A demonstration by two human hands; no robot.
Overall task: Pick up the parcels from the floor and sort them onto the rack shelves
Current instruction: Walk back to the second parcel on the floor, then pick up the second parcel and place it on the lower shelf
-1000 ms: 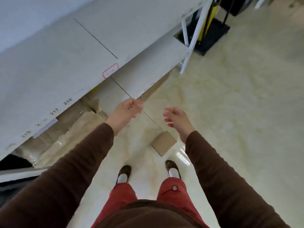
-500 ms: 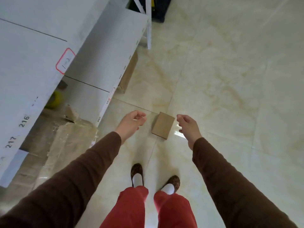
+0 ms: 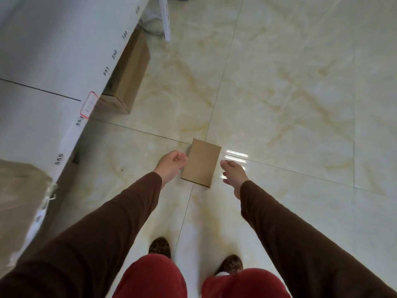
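Observation:
A small flat brown cardboard parcel (image 3: 202,162) lies on the glossy tiled floor in front of my feet. My left hand (image 3: 170,166) hovers just left of it, fingers loosely curled, holding nothing. On the parcel's right side my right hand (image 3: 233,172) is extended, fingers curled slightly and apart, also holding nothing. Neither hand touches the parcel as far as I can tell. The white rack shelf (image 3: 53,67) with numbered labels runs along the left.
A larger brown box (image 3: 126,78) sits on the floor partly under the rack. A plastic-wrapped package (image 3: 19,194) lies on a lower shelf at the left. A white rack post (image 3: 165,18) stands at the top. Open tiled floor spreads to the right.
My view has tilted down and forward toward the floor. Both hands have come closer to the small parcel and now flank it on either side.

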